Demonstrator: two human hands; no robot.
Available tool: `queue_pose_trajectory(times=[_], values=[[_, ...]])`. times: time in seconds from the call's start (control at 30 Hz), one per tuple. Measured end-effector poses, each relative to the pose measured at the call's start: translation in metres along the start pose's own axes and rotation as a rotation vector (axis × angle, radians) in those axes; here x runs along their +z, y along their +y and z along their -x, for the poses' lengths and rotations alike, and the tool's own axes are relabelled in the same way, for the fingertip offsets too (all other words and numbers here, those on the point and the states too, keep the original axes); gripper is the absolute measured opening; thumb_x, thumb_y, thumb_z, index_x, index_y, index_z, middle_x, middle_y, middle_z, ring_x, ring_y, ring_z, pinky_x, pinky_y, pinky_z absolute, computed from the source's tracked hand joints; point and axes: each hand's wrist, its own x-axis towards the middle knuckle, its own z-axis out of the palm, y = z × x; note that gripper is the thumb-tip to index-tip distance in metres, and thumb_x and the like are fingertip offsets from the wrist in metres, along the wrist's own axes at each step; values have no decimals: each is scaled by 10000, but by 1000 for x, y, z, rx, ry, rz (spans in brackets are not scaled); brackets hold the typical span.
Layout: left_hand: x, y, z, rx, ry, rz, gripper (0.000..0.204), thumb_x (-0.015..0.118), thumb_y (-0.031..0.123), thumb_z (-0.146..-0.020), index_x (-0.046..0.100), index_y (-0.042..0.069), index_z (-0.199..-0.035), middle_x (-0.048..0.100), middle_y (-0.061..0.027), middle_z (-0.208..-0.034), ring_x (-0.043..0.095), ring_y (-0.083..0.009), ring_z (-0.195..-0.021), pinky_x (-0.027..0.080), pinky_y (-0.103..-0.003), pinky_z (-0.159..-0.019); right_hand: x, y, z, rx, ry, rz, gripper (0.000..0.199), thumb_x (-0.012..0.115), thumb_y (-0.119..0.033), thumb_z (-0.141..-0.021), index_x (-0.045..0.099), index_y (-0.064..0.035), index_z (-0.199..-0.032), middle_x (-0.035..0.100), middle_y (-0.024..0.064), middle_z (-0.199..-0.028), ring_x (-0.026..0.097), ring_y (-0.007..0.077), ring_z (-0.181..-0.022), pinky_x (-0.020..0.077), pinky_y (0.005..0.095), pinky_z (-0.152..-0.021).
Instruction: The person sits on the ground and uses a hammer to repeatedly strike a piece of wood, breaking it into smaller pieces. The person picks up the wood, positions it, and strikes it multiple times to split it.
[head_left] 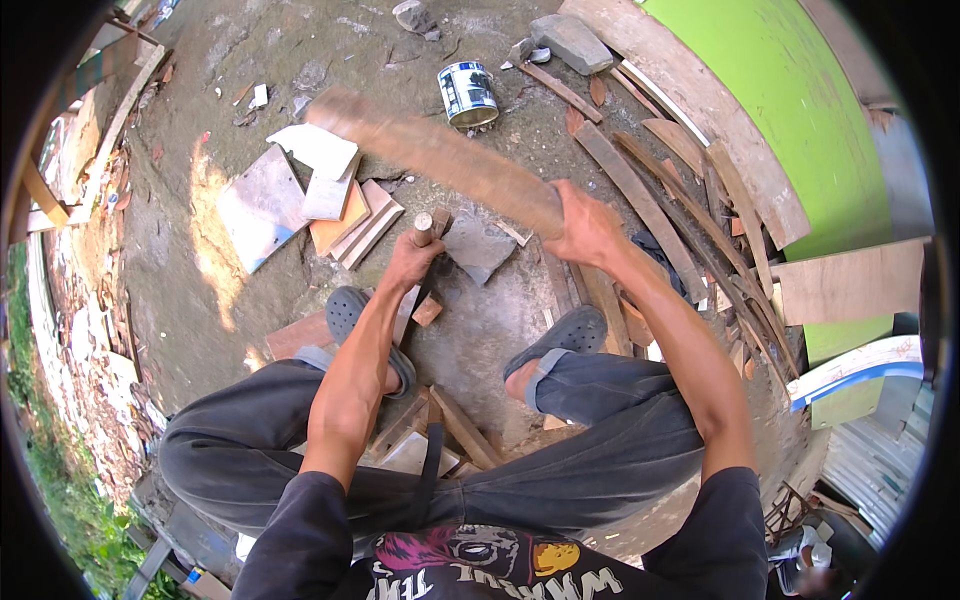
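My right hand (583,225) grips one end of a long wooden stick (430,152), raised and blurred, reaching up to the left. My left hand (412,262) is closed around the top of an upright tool with a round wooden handle (423,226), its lower end hidden behind my wrist. Just right of it a grey flat stone-like piece (478,247) lies on the ground. My feet in dark slip-on shoes (560,335) rest on either side, and I sit low with knees bent.
Flat tile and board offcuts (300,190) lie ahead on the left. A tin can (467,93) stands further off, rocks (572,42) beyond it. Wooden planks and slats (680,190) pile up on the right against a green wall (800,110). Rubble lines the left.
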Motion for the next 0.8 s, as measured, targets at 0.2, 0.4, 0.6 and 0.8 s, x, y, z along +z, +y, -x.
queue_pose_trajectory(times=[0.2, 0.4, 0.6, 0.8], values=[[3, 10, 5, 21, 35, -54, 170, 719, 71, -728, 552, 42, -725, 530, 33, -682, 480, -86, -647, 423, -290, -607, 18, 8, -14, 396, 116, 24, 724, 770, -219, -720, 387, 67, -1264, 598, 303, -1087, 650, 402, -976, 573, 467, -775], [-1, 2, 12, 85, 62, -47, 172, 704, 44, -740, 533, 69, -737, 530, 16, -694, 508, -91, -652, 418, -283, -591, 36, -23, 4, -53, -12, 199, 787, 823, -225, -689, 367, 67, -1260, 562, 293, -1130, 642, 399, -934, 594, 456, -752], [4, 9, 11, 47, 28, -44, 193, 703, 24, -731, 517, 75, -729, 522, 21, -691, 496, -90, -639, 424, -281, -595, 0, 20, -24, 270, 95, -14, 698, 770, -186, -719, 399, 115, -1229, 594, 295, -1038, 670, 382, -827, 600, 440, -662], [-1, -5, 10, 67, 48, -62, 195, 700, 12, -731, 517, 78, -723, 525, 24, -694, 498, -85, -640, 426, -275, -596, 43, -31, 15, 91, -52, -2, 788, 785, -219, -687, 373, 119, -1268, 614, 308, -1030, 668, 410, -818, 604, 449, -691]])
